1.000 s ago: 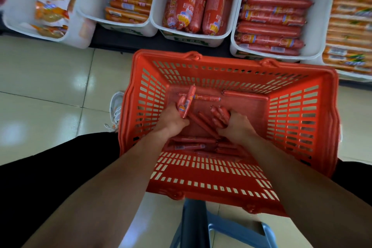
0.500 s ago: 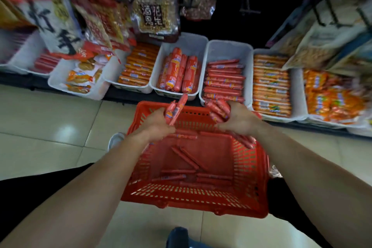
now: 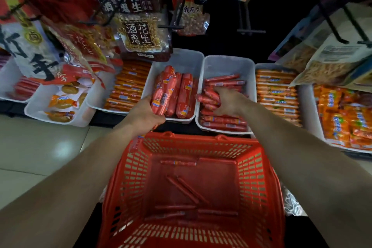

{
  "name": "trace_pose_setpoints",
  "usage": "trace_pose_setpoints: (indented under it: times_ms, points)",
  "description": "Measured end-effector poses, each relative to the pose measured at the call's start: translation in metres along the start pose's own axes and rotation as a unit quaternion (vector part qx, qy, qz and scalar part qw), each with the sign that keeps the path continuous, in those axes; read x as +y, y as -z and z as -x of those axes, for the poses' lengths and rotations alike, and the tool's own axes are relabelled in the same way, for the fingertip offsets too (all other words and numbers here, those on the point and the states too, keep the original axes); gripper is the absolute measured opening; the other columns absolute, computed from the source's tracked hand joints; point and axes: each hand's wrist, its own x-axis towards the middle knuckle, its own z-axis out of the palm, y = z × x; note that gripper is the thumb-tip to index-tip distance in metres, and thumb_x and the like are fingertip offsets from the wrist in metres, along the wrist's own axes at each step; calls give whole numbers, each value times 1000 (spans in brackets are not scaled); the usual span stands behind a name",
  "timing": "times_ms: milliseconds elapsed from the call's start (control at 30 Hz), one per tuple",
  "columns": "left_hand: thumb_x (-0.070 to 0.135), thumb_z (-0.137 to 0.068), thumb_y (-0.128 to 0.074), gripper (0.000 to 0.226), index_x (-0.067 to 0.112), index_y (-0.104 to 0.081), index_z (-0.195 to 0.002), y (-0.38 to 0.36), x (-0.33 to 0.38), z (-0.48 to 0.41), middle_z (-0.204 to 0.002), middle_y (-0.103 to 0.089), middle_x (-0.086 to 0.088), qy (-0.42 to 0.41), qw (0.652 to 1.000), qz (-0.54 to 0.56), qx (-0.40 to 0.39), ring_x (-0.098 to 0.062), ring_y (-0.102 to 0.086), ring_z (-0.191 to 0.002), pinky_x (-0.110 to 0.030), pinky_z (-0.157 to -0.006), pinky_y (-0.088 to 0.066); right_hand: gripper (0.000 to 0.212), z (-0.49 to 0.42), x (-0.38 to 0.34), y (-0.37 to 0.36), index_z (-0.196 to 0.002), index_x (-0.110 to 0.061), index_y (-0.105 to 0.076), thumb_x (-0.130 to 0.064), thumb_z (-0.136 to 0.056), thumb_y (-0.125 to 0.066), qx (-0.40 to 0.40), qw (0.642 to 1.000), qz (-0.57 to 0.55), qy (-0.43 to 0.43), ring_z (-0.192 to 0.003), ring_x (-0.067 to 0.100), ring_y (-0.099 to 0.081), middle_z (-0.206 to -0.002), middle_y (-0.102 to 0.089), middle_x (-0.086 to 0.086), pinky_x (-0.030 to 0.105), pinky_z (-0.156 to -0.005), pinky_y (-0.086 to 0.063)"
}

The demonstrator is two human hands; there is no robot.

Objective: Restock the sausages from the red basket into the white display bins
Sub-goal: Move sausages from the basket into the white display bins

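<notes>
The red basket (image 3: 193,143) sits low in front of me with several thin sausages (image 3: 187,189) lying on its floor. My left hand (image 3: 145,115) grips a couple of sausages (image 3: 161,96) over the front edge of a white bin (image 3: 187,58) that holds thick red sausages. My right hand (image 3: 229,100) holds a bunch of thin red sausages (image 3: 207,98) down inside the neighbouring white bin (image 3: 227,62), on top of the stacked thin sausages (image 3: 223,125) there.
More white bins flank these: orange sausage packs (image 3: 126,90) on the left, orange-wrapped sticks (image 3: 275,90) and orange packets (image 3: 346,115) on the right. Snack bags (image 3: 141,34) hang on hooks above the bins. Pale floor tiles (image 3: 40,147) lie to the left.
Both hands lifted sausages out of the basket and carried them forward to the bins. The right hand now lies in the thin-sausage bin, the left at the thick-sausage bin's edge.
</notes>
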Motion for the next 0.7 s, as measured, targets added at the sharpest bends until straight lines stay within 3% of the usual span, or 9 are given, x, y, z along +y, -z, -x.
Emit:
trace_pose_setpoints:
  times_ms: [67,167,233,333,400,467,700]
  points:
    - [13,-77,-76,37,23,-56,-107,-2,3,-13,-82,-66,4,-2,1000,-14,2,-13,-65,-75,-25,-59,-43,77,-6,8,-12,-141,-25,-46,-31,-74,-84,-42,997,70,4,-116,28,-58,-131,-59,4,33,-92,-46]
    - [17,-76,-78,35,26,-56,-102,-8,19,-29,-83,-67,3,-20,999,-44,-5,-16,-65,-76,-26,-60,-42,89,-3,24,-10,-146,-28,-42,-46,-70,-84,-41,993,112,-2,-130,26,-48,-145,-49,2,35,-104,-42]
    - [17,-78,-78,40,25,-53,-108,-15,38,-40,-83,-65,3,-30,997,-67,-24,-13,-62,-72,-26,-57,-40,87,8,38,3,-146,-25,-42,-50,-73,-81,-22,996,87,6,-130,26,-49,-145,-49,4,34,-104,-41]
    - [18,-77,-78,44,21,-52,-112,-39,71,-60,-89,-64,-1,-64,991,-115,-36,-18,-63,-74,-28,-59,-43,65,30,67,23,-138,-21,-50,-47,-82,-72,41,996,75,0,-119,29,-55,-132,-57,8,38,-96,-47]
    - [19,-74,-81,48,19,-54,-114,-62,93,-75,-100,-64,-4,-98,984,-136,-59,-20,-63,-82,-30,-66,-46,53,45,91,30,-133,-21,-54,-43,-86,-69,88,995,45,-26,-110,26,-58,-121,-62,6,38,-90,-48]
    - [18,-75,-79,48,19,-52,-114,-88,112,-88,-104,-66,-5,-134,972,-172,-91,-18,-60,-78,-29,-64,-43,48,56,111,34,-130,-22,-56,-41,-87,-68,129,989,1,-67,-106,24,-60,-115,-64,1,35,-85,-48]
    - [11,-78,-79,71,19,-46,-139,-165,134,-114,-120,-62,-6,-183,935,-260,-157,-19,-54,-90,-29,-79,-44,50,59,135,24,-134,-23,-53,-37,-88,-66,197,969,-89,-117,-104,24,-61,-115,-60,-2,37,-88,-50]
